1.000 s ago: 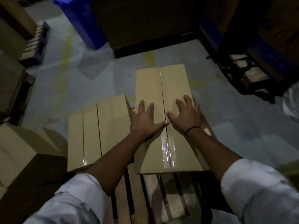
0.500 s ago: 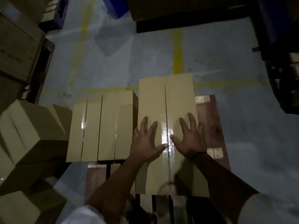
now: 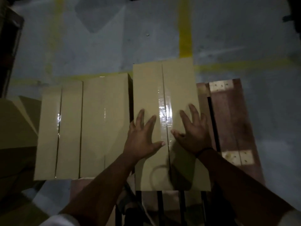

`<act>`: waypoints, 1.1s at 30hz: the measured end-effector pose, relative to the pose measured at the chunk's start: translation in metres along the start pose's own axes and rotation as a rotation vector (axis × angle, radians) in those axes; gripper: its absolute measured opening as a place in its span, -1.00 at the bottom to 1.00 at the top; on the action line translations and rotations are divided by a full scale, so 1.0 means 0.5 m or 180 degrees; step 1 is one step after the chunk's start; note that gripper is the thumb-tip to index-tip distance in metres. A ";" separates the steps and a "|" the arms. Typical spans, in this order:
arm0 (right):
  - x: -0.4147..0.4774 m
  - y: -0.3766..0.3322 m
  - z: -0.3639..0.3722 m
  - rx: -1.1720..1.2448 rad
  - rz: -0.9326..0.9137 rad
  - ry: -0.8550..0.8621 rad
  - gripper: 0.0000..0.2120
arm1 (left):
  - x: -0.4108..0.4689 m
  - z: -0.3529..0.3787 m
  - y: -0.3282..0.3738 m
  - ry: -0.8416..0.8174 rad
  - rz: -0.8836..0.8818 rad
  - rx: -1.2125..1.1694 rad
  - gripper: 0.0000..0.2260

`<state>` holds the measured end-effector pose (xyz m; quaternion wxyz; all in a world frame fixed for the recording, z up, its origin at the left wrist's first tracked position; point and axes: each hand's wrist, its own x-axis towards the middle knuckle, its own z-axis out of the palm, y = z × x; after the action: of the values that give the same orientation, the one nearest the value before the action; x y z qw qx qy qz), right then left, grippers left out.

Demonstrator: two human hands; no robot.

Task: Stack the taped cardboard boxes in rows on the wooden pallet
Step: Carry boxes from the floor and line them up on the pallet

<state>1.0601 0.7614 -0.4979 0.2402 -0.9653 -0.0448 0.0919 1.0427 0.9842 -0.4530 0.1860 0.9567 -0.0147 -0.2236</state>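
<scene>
Your hands have stayed where they were half a second ago, spread flat on the taped box (image 3: 177, 88), while your head has tipped further down. The left hand (image 3: 141, 137) lies released, fingers straight and fanned, on the left flap. The right hand (image 3: 193, 132) lies the same way on the right flap, gripping nothing. That box rests on the wooden pallet (image 3: 231, 118), long side running away from you. Its brown top is closed by clear tape (image 3: 165, 115) that glares along the middle seam between your thumbs.

The near end of the box sits in your arms' shadow, with a faint curved mark you cannot make out. Whether your outer fingers curl over its edges is hard to tell. Touching its left side stands a second box (image 3: 104, 128), lower in height, and left of that a third box (image 3: 60, 132) with its own glinting seam. Right of the taped box, bare reddish boards show pale blocks. Further left, loose cartons (image 3: 14, 124) are cut off by the frame. Beyond the box's far end, a yellow line (image 3: 184, 30) crosses the grey floor (image 3: 114, 38).
</scene>
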 end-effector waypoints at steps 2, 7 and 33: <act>0.012 0.000 0.018 -0.0034 -0.0066 0.0099 -0.28 | 0.010 0.002 -0.020 -0.0054 0.0033 -0.0072 -0.04; 0.043 -0.014 0.063 -0.0147 -0.0141 0.0103 -0.30 | 0.038 0.003 -0.081 -0.0072 0.0143 -0.0024 -0.05; 0.039 -0.005 0.179 -0.0188 0.0259 -0.0677 -0.19 | 0.002 0.074 -0.177 -0.1055 -0.0082 0.0775 0.21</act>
<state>1.0610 0.8067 -0.5776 0.2016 -0.9578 -0.0335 0.2021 1.0229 1.0536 -0.5163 0.0611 0.9223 -0.0598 -0.3769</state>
